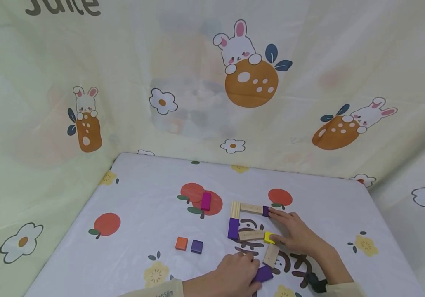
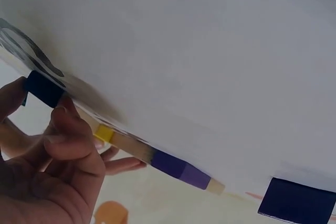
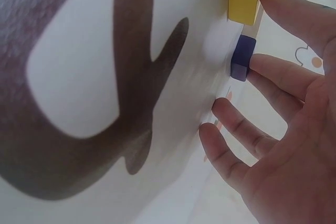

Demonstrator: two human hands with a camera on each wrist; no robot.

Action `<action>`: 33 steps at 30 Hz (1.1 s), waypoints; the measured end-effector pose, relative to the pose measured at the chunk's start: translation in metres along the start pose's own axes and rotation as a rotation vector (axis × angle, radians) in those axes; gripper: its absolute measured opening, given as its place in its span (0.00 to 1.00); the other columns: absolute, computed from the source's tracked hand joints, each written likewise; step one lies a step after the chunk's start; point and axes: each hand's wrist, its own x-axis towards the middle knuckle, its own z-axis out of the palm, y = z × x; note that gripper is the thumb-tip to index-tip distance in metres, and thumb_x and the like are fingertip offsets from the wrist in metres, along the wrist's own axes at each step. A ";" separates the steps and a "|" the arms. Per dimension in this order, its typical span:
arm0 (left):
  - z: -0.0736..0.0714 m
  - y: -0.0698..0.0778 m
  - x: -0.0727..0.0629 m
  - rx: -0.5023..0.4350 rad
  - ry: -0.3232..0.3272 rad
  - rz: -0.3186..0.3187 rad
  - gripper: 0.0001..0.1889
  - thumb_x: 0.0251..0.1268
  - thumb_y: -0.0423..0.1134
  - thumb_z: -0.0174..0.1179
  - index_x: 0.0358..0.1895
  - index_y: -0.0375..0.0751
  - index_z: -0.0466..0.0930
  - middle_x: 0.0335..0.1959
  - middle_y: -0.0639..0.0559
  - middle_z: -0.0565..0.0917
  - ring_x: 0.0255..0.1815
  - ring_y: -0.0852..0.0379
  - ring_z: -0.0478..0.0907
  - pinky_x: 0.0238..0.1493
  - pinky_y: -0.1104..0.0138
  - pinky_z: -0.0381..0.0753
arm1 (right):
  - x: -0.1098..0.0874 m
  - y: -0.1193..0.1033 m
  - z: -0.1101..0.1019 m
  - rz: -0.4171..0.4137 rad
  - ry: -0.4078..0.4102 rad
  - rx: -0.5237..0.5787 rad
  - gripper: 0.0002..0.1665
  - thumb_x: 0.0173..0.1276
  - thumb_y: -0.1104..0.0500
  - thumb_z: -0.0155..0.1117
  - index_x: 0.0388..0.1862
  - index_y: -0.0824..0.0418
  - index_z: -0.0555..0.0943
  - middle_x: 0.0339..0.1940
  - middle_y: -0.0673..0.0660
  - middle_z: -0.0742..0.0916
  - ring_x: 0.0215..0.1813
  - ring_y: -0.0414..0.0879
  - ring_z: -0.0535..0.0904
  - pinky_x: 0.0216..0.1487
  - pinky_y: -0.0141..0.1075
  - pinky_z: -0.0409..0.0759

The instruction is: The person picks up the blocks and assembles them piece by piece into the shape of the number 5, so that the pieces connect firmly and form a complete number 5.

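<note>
In the head view, wooden blocks form a connected outline on the table, shaped like a letter or figure. My left hand [image 1: 237, 270] pinches a purple block [image 1: 263, 274] between thumb and fingers at the near end, by a plain wooden block [image 1: 271, 255]. My right hand [image 1: 301, 234] spreads along the right side. Its thumb touches a yellow block [image 1: 269, 237] and its index fingertip touches a small purple block [image 3: 242, 57]. Two more plain blocks, one upper [image 1: 251, 209] and one lower [image 1: 251, 235], run left to a purple block [image 1: 233, 228] and a pale ridged block [image 1: 235, 210].
Left of the outline lie an orange block [image 1: 181, 243] and a small dark purple block [image 1: 197, 246]. A magenta block [image 1: 206, 201] lies farther back. The white cloth [image 1: 142, 177] has printed fruit and lettering; patterned curtains [image 1: 194, 62] hang around the table.
</note>
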 end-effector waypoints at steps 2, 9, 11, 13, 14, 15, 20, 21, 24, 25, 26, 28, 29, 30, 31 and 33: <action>-0.003 -0.002 -0.001 -0.010 0.013 -0.008 0.26 0.73 0.67 0.60 0.61 0.55 0.85 0.51 0.60 0.88 0.41 0.67 0.83 0.36 0.72 0.83 | 0.000 0.001 0.001 0.005 -0.002 0.000 0.44 0.64 0.45 0.79 0.75 0.60 0.77 0.80 0.61 0.76 0.71 0.63 0.74 0.72 0.63 0.77; -0.047 -0.038 -0.011 -0.034 0.245 -0.182 0.23 0.77 0.61 0.58 0.55 0.46 0.84 0.47 0.53 0.87 0.42 0.57 0.85 0.36 0.65 0.85 | 0.002 0.001 0.003 0.031 -0.014 -0.001 0.44 0.64 0.47 0.79 0.76 0.60 0.76 0.81 0.61 0.75 0.72 0.63 0.73 0.72 0.63 0.78; -0.060 -0.062 -0.010 -0.024 0.308 -0.249 0.19 0.76 0.56 0.61 0.50 0.43 0.84 0.41 0.50 0.86 0.37 0.55 0.84 0.32 0.64 0.83 | 0.002 0.000 0.003 0.034 -0.014 -0.004 0.44 0.64 0.47 0.79 0.76 0.61 0.76 0.81 0.62 0.75 0.72 0.63 0.73 0.72 0.62 0.78; -0.068 -0.088 -0.005 -0.035 0.339 -0.323 0.16 0.75 0.52 0.62 0.43 0.40 0.83 0.35 0.48 0.85 0.33 0.53 0.83 0.28 0.64 0.82 | 0.002 0.000 0.002 0.034 -0.015 -0.006 0.44 0.64 0.47 0.79 0.76 0.61 0.76 0.81 0.62 0.75 0.72 0.64 0.73 0.72 0.62 0.78; -0.071 -0.099 -0.003 -0.026 0.340 -0.369 0.17 0.75 0.51 0.62 0.43 0.39 0.83 0.35 0.47 0.85 0.33 0.52 0.84 0.29 0.62 0.83 | 0.001 -0.001 0.002 0.035 -0.015 -0.005 0.44 0.64 0.47 0.79 0.76 0.61 0.76 0.81 0.62 0.75 0.72 0.64 0.73 0.72 0.62 0.78; -0.072 -0.111 0.000 -0.033 0.333 -0.416 0.16 0.75 0.51 0.62 0.41 0.39 0.83 0.33 0.47 0.85 0.31 0.51 0.83 0.28 0.62 0.83 | 0.001 -0.001 0.001 0.035 -0.016 -0.004 0.44 0.64 0.46 0.79 0.76 0.61 0.76 0.81 0.62 0.75 0.72 0.64 0.73 0.72 0.62 0.78; -0.072 -0.152 0.015 -0.057 0.291 -0.587 0.19 0.75 0.52 0.62 0.33 0.39 0.81 0.23 0.50 0.79 0.23 0.53 0.77 0.22 0.64 0.77 | 0.000 0.000 0.001 0.031 -0.024 0.013 0.45 0.64 0.45 0.79 0.76 0.60 0.76 0.80 0.62 0.76 0.71 0.63 0.74 0.71 0.62 0.79; -0.070 -0.156 0.019 -0.069 0.281 -0.602 0.19 0.74 0.53 0.63 0.30 0.40 0.79 0.21 0.51 0.76 0.22 0.55 0.75 0.21 0.65 0.74 | 0.000 0.000 0.001 0.027 -0.026 0.015 0.45 0.64 0.45 0.79 0.76 0.60 0.76 0.80 0.62 0.76 0.71 0.63 0.74 0.70 0.62 0.79; -0.067 -0.162 0.025 -0.073 0.254 -0.624 0.22 0.73 0.56 0.63 0.27 0.42 0.76 0.19 0.52 0.72 0.21 0.56 0.72 0.21 0.68 0.69 | 0.000 -0.001 0.000 0.031 -0.027 0.018 0.45 0.64 0.45 0.79 0.76 0.60 0.76 0.81 0.62 0.76 0.71 0.63 0.74 0.71 0.62 0.78; -0.066 -0.162 0.027 -0.073 0.242 -0.627 0.23 0.73 0.57 0.63 0.26 0.43 0.76 0.18 0.53 0.72 0.20 0.57 0.71 0.21 0.68 0.68 | 0.000 -0.001 0.000 0.029 -0.028 0.019 0.45 0.64 0.45 0.79 0.76 0.61 0.76 0.81 0.62 0.75 0.71 0.64 0.74 0.71 0.62 0.78; -0.065 -0.163 0.029 -0.070 0.231 -0.632 0.23 0.73 0.57 0.63 0.25 0.44 0.75 0.17 0.53 0.72 0.19 0.57 0.71 0.21 0.69 0.67 | 0.000 -0.002 0.000 0.030 -0.029 0.018 0.45 0.64 0.44 0.79 0.76 0.60 0.76 0.81 0.62 0.75 0.71 0.64 0.74 0.71 0.62 0.78; -0.063 -0.162 0.031 -0.079 0.217 -0.641 0.23 0.72 0.57 0.64 0.24 0.44 0.74 0.15 0.54 0.72 0.18 0.58 0.71 0.21 0.70 0.66 | 0.000 -0.003 -0.001 0.036 -0.029 0.013 0.45 0.64 0.44 0.79 0.76 0.60 0.76 0.81 0.62 0.75 0.72 0.64 0.74 0.71 0.62 0.78; -0.062 -0.162 0.032 -0.091 0.212 -0.647 0.23 0.71 0.56 0.65 0.24 0.44 0.74 0.15 0.54 0.72 0.17 0.58 0.71 0.20 0.70 0.66 | 0.000 -0.004 -0.001 0.039 -0.029 0.014 0.45 0.64 0.45 0.79 0.76 0.60 0.76 0.81 0.62 0.75 0.72 0.64 0.74 0.71 0.62 0.78; -0.061 -0.161 0.033 -0.103 0.209 -0.651 0.22 0.71 0.55 0.66 0.25 0.44 0.74 0.14 0.54 0.73 0.16 0.58 0.71 0.20 0.71 0.67 | 0.000 -0.004 -0.002 0.038 -0.029 0.013 0.45 0.64 0.45 0.79 0.76 0.60 0.76 0.81 0.62 0.75 0.72 0.64 0.74 0.71 0.62 0.78; -0.060 -0.160 0.034 -0.114 0.210 -0.653 0.21 0.70 0.54 0.67 0.26 0.43 0.75 0.15 0.53 0.73 0.16 0.59 0.71 0.19 0.71 0.67 | 0.000 -0.005 -0.002 0.040 -0.029 0.012 0.45 0.64 0.45 0.79 0.76 0.60 0.76 0.81 0.62 0.75 0.72 0.64 0.74 0.71 0.62 0.78; -0.059 -0.159 0.035 -0.146 0.219 -0.653 0.19 0.69 0.51 0.68 0.28 0.41 0.75 0.16 0.52 0.74 0.14 0.58 0.72 0.18 0.72 0.68 | -0.001 -0.006 -0.003 0.043 -0.029 0.012 0.44 0.64 0.45 0.79 0.76 0.60 0.77 0.81 0.62 0.75 0.72 0.63 0.74 0.71 0.62 0.78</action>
